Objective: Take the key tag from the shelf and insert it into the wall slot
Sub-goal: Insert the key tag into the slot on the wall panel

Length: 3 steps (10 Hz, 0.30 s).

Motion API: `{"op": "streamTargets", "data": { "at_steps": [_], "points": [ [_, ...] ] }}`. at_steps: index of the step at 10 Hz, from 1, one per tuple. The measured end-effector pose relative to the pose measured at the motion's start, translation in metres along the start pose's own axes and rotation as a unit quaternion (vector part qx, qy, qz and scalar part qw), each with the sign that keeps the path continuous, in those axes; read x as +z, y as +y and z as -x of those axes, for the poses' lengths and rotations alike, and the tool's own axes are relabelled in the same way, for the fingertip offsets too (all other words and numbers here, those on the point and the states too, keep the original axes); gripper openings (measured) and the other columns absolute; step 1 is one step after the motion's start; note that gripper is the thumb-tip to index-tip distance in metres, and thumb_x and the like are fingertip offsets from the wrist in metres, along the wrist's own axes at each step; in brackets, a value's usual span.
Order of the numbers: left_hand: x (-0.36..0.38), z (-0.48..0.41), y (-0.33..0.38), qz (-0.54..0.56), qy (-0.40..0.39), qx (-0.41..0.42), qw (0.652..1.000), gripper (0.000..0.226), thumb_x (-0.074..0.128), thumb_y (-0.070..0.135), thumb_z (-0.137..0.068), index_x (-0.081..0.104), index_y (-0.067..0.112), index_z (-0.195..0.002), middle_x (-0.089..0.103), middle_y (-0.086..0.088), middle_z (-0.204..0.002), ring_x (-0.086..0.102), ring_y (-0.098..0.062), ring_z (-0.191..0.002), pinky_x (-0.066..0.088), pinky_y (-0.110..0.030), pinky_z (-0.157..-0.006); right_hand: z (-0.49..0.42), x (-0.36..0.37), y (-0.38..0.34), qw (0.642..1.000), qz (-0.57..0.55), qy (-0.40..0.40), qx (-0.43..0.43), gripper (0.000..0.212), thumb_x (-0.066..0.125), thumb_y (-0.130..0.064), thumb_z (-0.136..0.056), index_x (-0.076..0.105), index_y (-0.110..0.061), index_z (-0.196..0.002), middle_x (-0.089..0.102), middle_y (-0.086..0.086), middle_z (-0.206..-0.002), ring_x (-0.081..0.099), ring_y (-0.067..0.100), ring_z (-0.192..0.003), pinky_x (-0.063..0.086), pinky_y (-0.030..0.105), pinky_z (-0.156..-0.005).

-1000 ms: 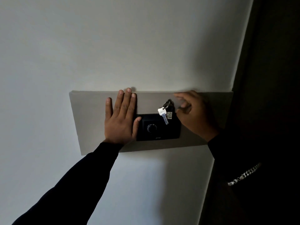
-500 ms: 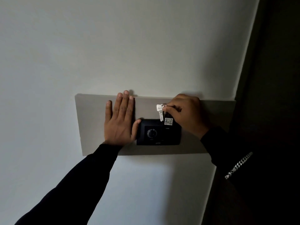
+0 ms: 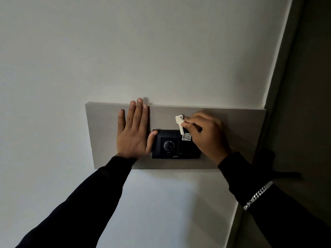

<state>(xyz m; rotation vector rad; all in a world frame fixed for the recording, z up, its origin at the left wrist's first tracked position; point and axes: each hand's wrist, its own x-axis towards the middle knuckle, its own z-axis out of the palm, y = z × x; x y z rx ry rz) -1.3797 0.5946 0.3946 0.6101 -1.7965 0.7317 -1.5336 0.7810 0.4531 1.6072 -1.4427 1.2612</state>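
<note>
While flat against the panel (image 3: 105,133), left hand (image 3: 133,133) noted spread, four fingers extended upward and thumb angled right, thumb tip touching the upper left corner of the black unit (image 3: 175,144). Right hand (image 3: 206,133) noted curled, fingertips pinched on the ring at the head of one key (image 3: 179,123). Key seen pale, blade pointing down, tip overlapping the unit's top edge. One tag (image 3: 186,137) observed just below the key blade, against the unit's upper right area, beside the right hand's fingers; handwritten "402" legible on it. Whether seated in a slot: cannot tell, slot itself not discernible.

Counted: two hands, one key, one tag, one black unit, one panel. Unit shows one round grille (image 3: 168,145) left of centre and small markings along the lower edge, too small to read. Panel grey, rectangular, mounted on a white wall (image 3: 143,51); unit set in its lower middle. Both arms in black sleeves. One silver chain bracelet (image 3: 258,195) over the right sleeve. Dark vertical surface (image 3: 304,86) at right of the wall, lighting dim.
</note>
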Motion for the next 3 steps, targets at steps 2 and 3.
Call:
{"op": "streamTargets", "data": {
  "at_steps": [2,3],
  "points": [
    [-0.016,-0.003,0.002,0.023,-0.045,-0.011,0.999,0.075,0.028,0.051,-0.099,0.017,0.004,-0.157,0.013,-0.016,-0.166,0.006,-0.030,-0.157,0.003,-0.053,-0.126,0.005,-0.007,-0.006,0.999,0.001,-0.040,-0.006,0.018,0.072,-0.017,-0.083,0.074,-0.004,-0.096,0.074,0.009,-0.090,0.063,0.008,-0.079,0.054,0.024,-0.076],
    [-0.022,-0.003,0.005,0.060,-0.049,-0.018,0.997,0.074,0.030,0.047,-0.098,0.021,0.001,-0.156,0.015,-0.019,-0.166,0.006,-0.032,-0.156,0.006,-0.055,-0.126,0.010,-0.016,-0.007,0.999,0.006,-0.050,0.016,0.025,0.073,-0.017,-0.080,0.073,-0.007,-0.103,0.073,0.008,-0.098,0.064,0.010,-0.085,0.054,0.027,-0.083]
  ]
}}
